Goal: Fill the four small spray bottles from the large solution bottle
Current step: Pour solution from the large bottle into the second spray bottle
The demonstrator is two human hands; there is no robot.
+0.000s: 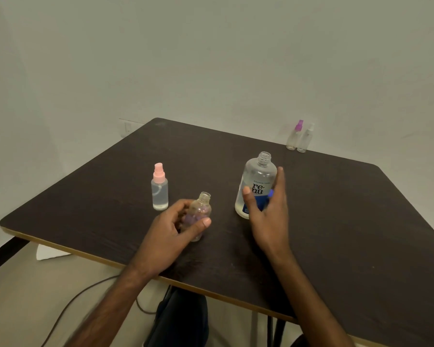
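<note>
Solution bottle [255, 189] stood uncapped near the table's [336, 221] centre, low on liquid by the look of it. My right hand [267, 209] was spread at its label side, fingers [279, 179] splayed, grip released, perhaps just brushing the plastic; I could not tell. My left hand [171, 226] was clenched round an open small bottle [199, 214], tipped toward one o'clock, something purple blurred behind it in the palm. At nine o'clock from that one stood a pink-capped bottle [159, 191], partly filled. Two more, purple-capped [294, 136] and white-capped [306, 139], stood touching at the table's far edge, about one o'clock.

I judged the big bottle light, thin-walled and smooth, likely to flex if squeezed. I would take it round the labelled waist, not the shoulder, and pour slowly into that narrow neck.
</note>
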